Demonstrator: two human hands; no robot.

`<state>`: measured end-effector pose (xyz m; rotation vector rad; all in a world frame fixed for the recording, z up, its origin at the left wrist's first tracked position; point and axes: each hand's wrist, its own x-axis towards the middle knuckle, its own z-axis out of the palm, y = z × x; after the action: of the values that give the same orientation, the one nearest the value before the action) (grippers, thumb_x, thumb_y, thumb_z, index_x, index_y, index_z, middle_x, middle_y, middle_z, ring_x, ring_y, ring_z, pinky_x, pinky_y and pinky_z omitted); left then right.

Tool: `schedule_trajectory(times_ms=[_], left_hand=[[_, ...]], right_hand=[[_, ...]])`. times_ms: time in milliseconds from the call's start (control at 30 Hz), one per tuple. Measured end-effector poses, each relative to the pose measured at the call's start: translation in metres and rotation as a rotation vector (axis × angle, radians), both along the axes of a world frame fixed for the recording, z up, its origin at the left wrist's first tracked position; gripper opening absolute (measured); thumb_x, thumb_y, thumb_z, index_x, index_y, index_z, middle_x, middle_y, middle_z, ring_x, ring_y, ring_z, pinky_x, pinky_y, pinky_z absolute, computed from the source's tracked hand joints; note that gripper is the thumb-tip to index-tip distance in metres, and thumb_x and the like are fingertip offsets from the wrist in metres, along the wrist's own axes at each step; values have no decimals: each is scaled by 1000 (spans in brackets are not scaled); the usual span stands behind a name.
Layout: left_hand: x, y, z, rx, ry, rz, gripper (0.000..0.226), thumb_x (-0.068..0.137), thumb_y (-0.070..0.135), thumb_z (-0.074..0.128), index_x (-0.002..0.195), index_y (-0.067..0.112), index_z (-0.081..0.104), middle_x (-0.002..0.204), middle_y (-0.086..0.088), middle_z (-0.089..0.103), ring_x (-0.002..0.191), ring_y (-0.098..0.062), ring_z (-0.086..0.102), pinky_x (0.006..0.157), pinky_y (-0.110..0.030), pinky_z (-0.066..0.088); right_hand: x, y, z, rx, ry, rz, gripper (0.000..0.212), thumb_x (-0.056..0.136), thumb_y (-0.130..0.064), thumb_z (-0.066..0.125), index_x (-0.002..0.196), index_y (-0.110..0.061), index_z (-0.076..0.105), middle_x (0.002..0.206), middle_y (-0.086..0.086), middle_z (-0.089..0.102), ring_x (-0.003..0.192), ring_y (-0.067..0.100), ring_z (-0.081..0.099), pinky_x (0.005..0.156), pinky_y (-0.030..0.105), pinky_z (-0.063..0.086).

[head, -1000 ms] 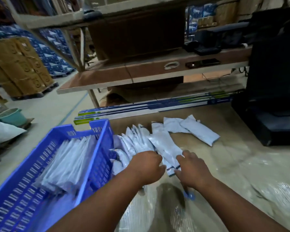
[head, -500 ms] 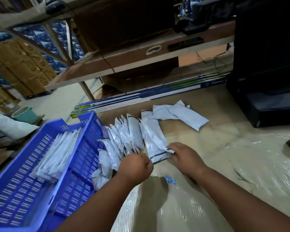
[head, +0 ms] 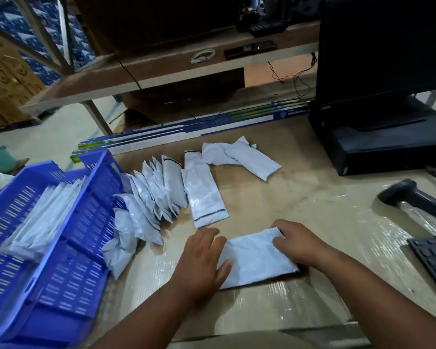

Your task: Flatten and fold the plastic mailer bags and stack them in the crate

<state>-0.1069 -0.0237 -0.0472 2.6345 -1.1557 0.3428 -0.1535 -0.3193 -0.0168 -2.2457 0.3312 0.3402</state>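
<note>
A white plastic mailer bag (head: 256, 260) lies flat on the plastic-wrapped tabletop (head: 312, 217) directly in front of the person, with both hands on it. The left hand (head: 202, 258) rests palm-down over the bag's left end, fingers fairly straight and the thumb lying across the film, pressing rather than gripping. The right hand (head: 296, 241) has its fingers curled over the bag's far right corner, and seems to pinch that edge, though the fingertips are partly hidden. The step in hand looks like flattening before the fold. To do it well, the left palm should anchor its end while the right draws the film taut and sweeps trapped air toward the open side, since slick plastic tends to creep on the glossy wrap. The fold should then bring edge to edge squarely and be creased firmly so it does not spring open. Just beyond the hands lies a folded mailer (head: 205, 197), and to its left a fanned row of folded mailers (head: 151, 197) leans against the blue crate (head: 68, 248), which holds a stack of folded mailers (head: 48, 215) inside.
</note>
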Motion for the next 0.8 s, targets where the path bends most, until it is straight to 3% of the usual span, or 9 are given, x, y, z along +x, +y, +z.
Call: schedule_trajectory(times_ms=[100,200,267,400,500,567,667,733,800], left_hand=[[-30,14,-27,46,86,35,75,106,59,50,163,12,38,173,-9,27,161,-28,24,129,-48,23],[-40,36,-37,136,132,106,83,108,64,42,170,15,16,178,-5,7,165,-24,4,131,-48,7],[-35,49,-35,185,177,172,79,110,62,31,170,17,9,179,-2,0,165,-20,-2,132,-49,8],[-29,66,-33,185,252,236,67,112,53,19,171,21,9,178,3,-1,164,-14,-2,131,-50,17],[-24,71,-31,107,254,292,65,113,48,22,171,20,10,179,2,-3,164,-14,-2,133,-45,14],[-18,70,-31,99,247,307,65,113,45,24,171,18,11,179,0,-3,164,-15,-4,133,-44,10],[-12,65,-36,152,275,276,66,111,42,23,170,16,11,178,-2,-2,164,-16,-6,132,-49,13],[-11,63,-39,165,295,282,66,110,42,21,170,14,13,178,-5,1,164,-16,-4,131,-49,13],[-11,62,-41,176,281,289,67,110,43,21,169,12,17,178,-7,5,165,-19,0,131,-50,13]], right_hand=[[-12,12,-1,-33,6,41,12,89,-25,55,98,-32,60,92,-11,67,84,10,62,75,34,52],[-18,32,-7,-19,15,72,15,90,-27,54,102,-35,59,95,-13,67,85,7,62,74,32,52],[-16,45,-10,-65,5,75,14,90,-28,54,101,-35,57,94,-11,67,85,10,62,76,37,54],[-4,69,-13,-301,-28,88,25,88,-30,54,112,-35,56,106,-8,65,95,19,61,81,39,54],[0,87,-12,-690,-287,99,40,86,-34,64,124,-24,62,120,3,58,108,31,56,86,45,49],[3,107,-9,-734,-493,142,42,88,-34,67,126,-15,65,135,13,57,124,38,54,99,53,45],[11,143,-9,-746,-502,315,49,100,-39,51,140,-12,55,160,18,41,148,38,38,120,65,25],[16,164,-18,-787,-438,403,57,104,-41,36,149,-10,50,166,18,35,154,36,31,124,66,16],[18,177,-28,-813,-396,482,65,101,-39,26,151,-6,52,163,19,40,154,37,33,126,66,14]])
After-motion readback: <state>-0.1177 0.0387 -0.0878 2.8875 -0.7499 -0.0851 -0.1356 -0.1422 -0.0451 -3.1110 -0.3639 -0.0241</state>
